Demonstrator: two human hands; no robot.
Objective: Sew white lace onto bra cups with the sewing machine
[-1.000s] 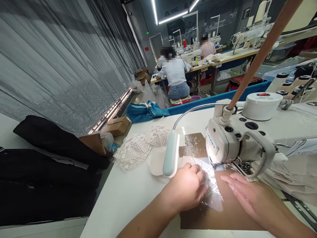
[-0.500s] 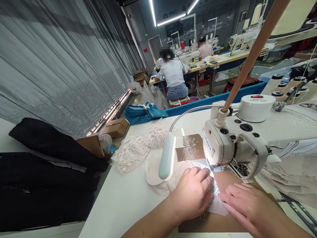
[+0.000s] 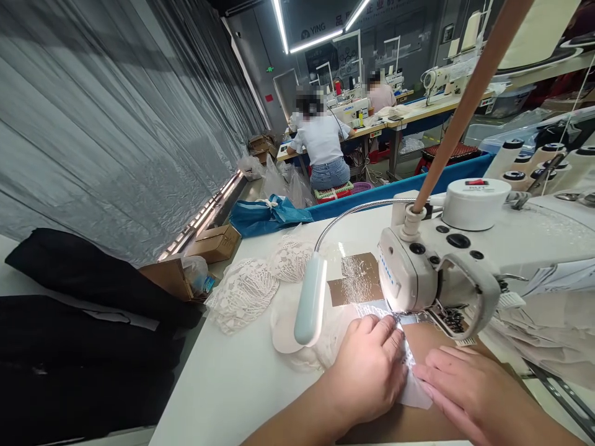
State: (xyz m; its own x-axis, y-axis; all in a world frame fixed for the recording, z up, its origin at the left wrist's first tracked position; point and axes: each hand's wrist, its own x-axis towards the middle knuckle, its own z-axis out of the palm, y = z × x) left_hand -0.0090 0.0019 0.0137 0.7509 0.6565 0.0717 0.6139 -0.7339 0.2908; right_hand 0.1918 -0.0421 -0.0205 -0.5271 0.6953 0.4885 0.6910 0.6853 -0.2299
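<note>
White lace fabric [image 3: 409,359] with a sheer pale edge lies on the brown bed of a sewing machine [image 3: 404,272], running up to the needle area. Across the lace rests my left hand [image 3: 372,365], its fingers bent together and pressing it down just in front of the machine head. My right hand [image 3: 460,384] has the fabric's right edge at its closed fingertips, with thumb and forefinger near each other. The needle itself is hidden. Left of my left hand, a pale piece of fabric [image 3: 288,325] lies beneath a grey-green lamp [image 3: 309,303].
Lace bra cups [image 3: 244,294] lie on the white table [image 3: 209,384] to the left. A brown thread-stand pole [image 3: 469,111] rises from the machine. Thread cones [image 3: 511,155] stand at right. Beyond the table are a blue bag [image 3: 269,214] and a seated person [image 3: 323,145].
The whole view has shifted slightly. Both hands keep nearly the same hold, and the lace looks barely moved under them.
</note>
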